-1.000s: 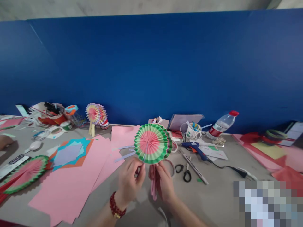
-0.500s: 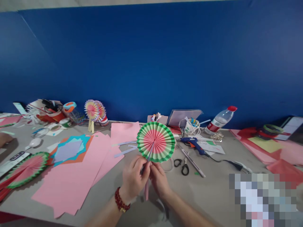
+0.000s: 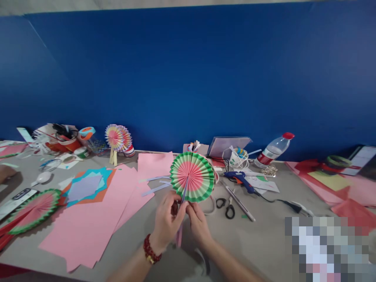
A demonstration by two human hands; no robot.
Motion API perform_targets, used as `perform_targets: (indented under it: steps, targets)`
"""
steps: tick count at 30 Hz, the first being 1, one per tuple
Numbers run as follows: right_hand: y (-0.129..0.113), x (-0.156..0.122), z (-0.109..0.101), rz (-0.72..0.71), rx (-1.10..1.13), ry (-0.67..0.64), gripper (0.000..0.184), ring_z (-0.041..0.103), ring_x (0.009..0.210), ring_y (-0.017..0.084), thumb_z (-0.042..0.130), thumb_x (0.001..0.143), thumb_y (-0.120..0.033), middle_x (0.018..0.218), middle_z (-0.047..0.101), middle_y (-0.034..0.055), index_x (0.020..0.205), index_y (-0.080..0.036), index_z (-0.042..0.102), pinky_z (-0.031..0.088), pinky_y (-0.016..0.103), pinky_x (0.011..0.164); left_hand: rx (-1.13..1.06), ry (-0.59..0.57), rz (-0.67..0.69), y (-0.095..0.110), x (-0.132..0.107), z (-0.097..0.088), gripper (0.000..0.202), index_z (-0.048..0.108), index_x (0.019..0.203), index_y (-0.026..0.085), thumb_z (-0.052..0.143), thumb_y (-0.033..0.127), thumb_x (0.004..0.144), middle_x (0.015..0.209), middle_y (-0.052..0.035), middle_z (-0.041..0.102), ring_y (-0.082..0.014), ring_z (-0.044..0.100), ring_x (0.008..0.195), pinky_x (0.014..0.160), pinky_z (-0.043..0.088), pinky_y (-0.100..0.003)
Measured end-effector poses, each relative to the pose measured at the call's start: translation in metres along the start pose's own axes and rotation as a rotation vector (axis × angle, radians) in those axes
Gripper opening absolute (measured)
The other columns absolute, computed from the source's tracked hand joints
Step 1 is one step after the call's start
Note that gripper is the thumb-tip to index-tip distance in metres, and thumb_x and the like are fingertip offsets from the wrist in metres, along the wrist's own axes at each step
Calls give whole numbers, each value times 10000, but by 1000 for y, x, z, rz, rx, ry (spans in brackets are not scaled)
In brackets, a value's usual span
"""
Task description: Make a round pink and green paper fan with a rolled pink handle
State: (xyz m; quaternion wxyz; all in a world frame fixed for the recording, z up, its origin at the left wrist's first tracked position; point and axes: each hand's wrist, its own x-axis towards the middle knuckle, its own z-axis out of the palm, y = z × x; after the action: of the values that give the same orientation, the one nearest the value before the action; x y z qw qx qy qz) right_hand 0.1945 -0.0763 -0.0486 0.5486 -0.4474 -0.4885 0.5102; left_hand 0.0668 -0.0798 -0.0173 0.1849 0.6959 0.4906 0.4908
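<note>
A round pleated paper fan (image 3: 202, 176), pink in the middle with a green-and-white rim, stands upright in front of me. My left hand (image 3: 166, 217), with a red bead bracelet at the wrist, pinches the fan at its lower edge, where a purplish strip runs down from the centre. My right hand (image 3: 198, 223) is closed on the bottom of the fan beside it. Pink paper ends hang below, between the two hands. A white ring-shaped item (image 3: 210, 205) shows partly behind the fan. Black-handled scissors (image 3: 230, 211) lie just right of it.
Pink sheets (image 3: 88, 231) and a second green-rimmed fan (image 3: 37, 211) lie to the left. On the right are a blue glue gun (image 3: 239, 178), a silver pen-like tool (image 3: 241, 203) and a bottle (image 3: 273, 150). Another person's hand (image 3: 10, 172) shows at the far left edge.
The fan has turned and tilted slightly, its centre shifting a little left. Both hands still grip its lower edge, and the left fingers have shifted slightly.
</note>
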Motion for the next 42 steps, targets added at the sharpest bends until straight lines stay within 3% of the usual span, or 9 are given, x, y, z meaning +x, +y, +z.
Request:
perform_targets:
  steps: [3, 10, 16, 21, 25, 28, 34, 42]
  targets:
    - [-1, 2, 2, -67, -26, -18, 349, 633, 1040, 232, 554, 921, -491, 1068, 710, 62, 1099, -227, 697, 482, 340, 976, -63, 6, -90, -2, 0, 1, 106, 596, 966, 199, 574, 299, 938, 868, -38, 638, -157, 608, 725, 681, 504, -269]
    - [4, 5, 3, -134, -99, -80, 320, 621, 1054, 217, 510, 960, -417, 1142, 689, 76, 1137, -209, 676, 457, 329, 996, -283, -53, -350, -3, 7, 1, 197, 582, 881, 191, 596, 384, 915, 760, 0, 622, -127, 592, 636, 572, 484, -220]
    - [-1, 5, 1, -125, -108, -85, 265, 598, 1045, 218, 512, 973, -369, 1106, 676, 64, 1119, -228, 681, 436, 330, 982, -440, -30, -406, -4, 7, 2, 220, 571, 848, 182, 642, 388, 885, 727, 7, 587, -127, 562, 641, 595, 466, -228]
    - [-5, 3, -1, -159, -178, -75, 213, 597, 975, 227, 535, 968, -361, 1012, 678, 60, 1012, -241, 705, 445, 347, 937, -714, 12, -438, -9, 6, 7, 240, 569, 825, 180, 690, 384, 860, 768, 3, 590, -131, 569, 716, 699, 482, -247]
    - [-3, 3, -2, -141, -225, -30, 196, 565, 1127, 270, 596, 928, -375, 1087, 677, 85, 1013, -239, 709, 401, 402, 1030, -882, 34, -523, -11, 5, 10, 254, 562, 820, 184, 735, 370, 828, 794, 9, 614, -123, 584, 737, 725, 485, -242]
    - [-5, 4, -2, -132, -219, -22, 249, 556, 1173, 274, 630, 906, -365, 1209, 648, 90, 1113, -243, 694, 421, 392, 1016, -901, 49, -545, -10, 6, 8, 249, 557, 810, 184, 734, 357, 831, 798, 10, 632, -119, 594, 733, 719, 485, -236]
    - [-14, 2, -1, -131, -223, -138, 330, 627, 917, 203, 559, 958, -340, 1152, 657, 71, 1268, -240, 610, 485, 312, 831, -774, 91, -484, -12, 11, 1, 255, 556, 838, 184, 710, 387, 849, 803, -16, 674, -147, 631, 737, 726, 509, -271]
    - [-6, -2, 4, -62, -241, -270, 211, 583, 751, 178, 604, 931, -398, 842, 672, 17, 972, -200, 664, 438, 259, 689, -725, 201, -535, -22, -2, 14, 297, 543, 830, 193, 731, 423, 825, 708, 29, 595, -97, 539, 581, 540, 422, -205]
